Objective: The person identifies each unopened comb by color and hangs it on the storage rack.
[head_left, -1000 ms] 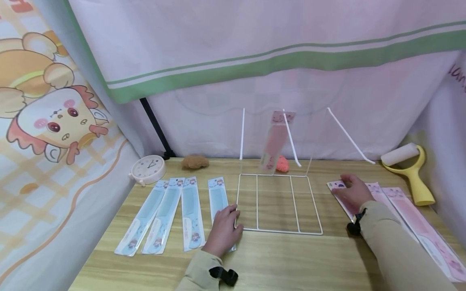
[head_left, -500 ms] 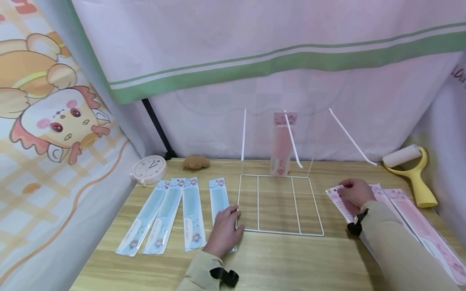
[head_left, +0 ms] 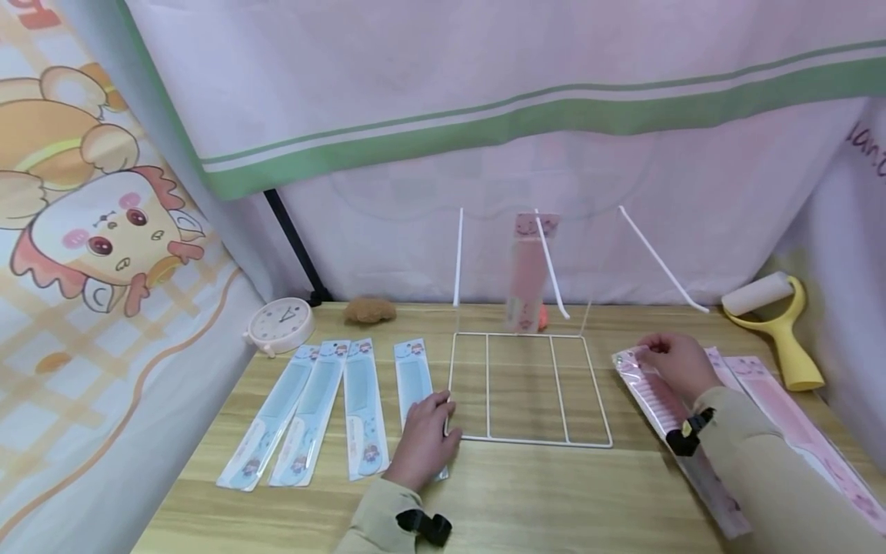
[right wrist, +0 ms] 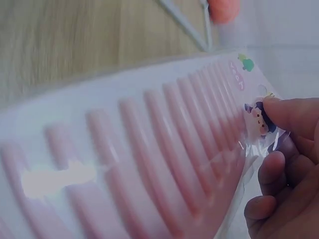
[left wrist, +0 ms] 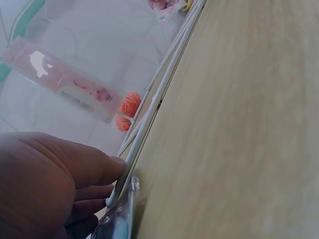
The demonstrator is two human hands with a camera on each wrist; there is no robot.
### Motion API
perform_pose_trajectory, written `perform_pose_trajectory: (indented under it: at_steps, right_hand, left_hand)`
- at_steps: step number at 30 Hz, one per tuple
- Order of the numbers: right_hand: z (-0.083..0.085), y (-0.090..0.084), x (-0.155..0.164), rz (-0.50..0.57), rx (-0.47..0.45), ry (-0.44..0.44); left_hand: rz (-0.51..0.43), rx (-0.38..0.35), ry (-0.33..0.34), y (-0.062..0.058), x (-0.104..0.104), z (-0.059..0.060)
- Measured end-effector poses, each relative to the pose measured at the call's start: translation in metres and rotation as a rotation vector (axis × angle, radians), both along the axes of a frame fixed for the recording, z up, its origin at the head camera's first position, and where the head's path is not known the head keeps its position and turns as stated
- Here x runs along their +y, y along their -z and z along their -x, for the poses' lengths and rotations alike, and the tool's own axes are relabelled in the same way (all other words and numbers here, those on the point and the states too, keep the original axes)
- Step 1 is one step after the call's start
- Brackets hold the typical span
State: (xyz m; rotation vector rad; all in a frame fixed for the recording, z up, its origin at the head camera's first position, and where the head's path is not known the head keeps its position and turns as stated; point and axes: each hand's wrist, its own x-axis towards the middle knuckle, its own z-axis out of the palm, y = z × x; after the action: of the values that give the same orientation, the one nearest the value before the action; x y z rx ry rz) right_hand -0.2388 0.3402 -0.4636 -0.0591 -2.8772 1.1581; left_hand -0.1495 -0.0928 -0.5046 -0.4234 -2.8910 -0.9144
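Observation:
My left hand (head_left: 424, 442) holds the front left corner of a white wire display rack (head_left: 526, 441), thumb on one side of the wire and fingers on the other in the left wrist view. From the rack's middle prong hangs a pink comb in clear packaging (head_left: 527, 277). Over at the right, my right hand (head_left: 678, 368) pinches the top of another packaged pink comb (right wrist: 174, 149) between thumb and fingers. Its top end is tilted up, and wide teeth show through the film. The sleeve hides part of this packet.
Several packaged blue combs (head_left: 364, 408) lie left of the rack, one beside my left hand. More packaged pink combs (head_left: 796, 419) lie under my right forearm. Along the back are a round clock (head_left: 280, 323), a brown fuzzy lump (head_left: 370, 310), an orange lump (left wrist: 130, 104) and a yellow-handled lint roller (head_left: 789, 354).
My right hand has taken hold of the packaged pink comb's top and lifted it, shifting slightly left. The hanging comb has swung to a straighter position. My left hand stays on the rack.

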Motion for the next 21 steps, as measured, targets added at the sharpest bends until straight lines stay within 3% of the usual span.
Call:
perform_pose_trajectory:
  at_steps: [6,11,21]
  right_hand:
    - [-0.014,-0.022,-0.016,0.051,-0.064,0.000]
    - [-0.033,-0.042,-0.029,0.013,0.026,-0.029]
    - [-0.068,-0.071,-0.057,0.156,0.121,0.035]
  left_hand:
    - [0.007,0.008,0.007,-0.001,0.000,-0.001]
    - [0.019,-0.001,0.010,-0.001,0.000,-0.001]
    - [0.024,0.006,0.026,-0.003,0.000,-0.001]
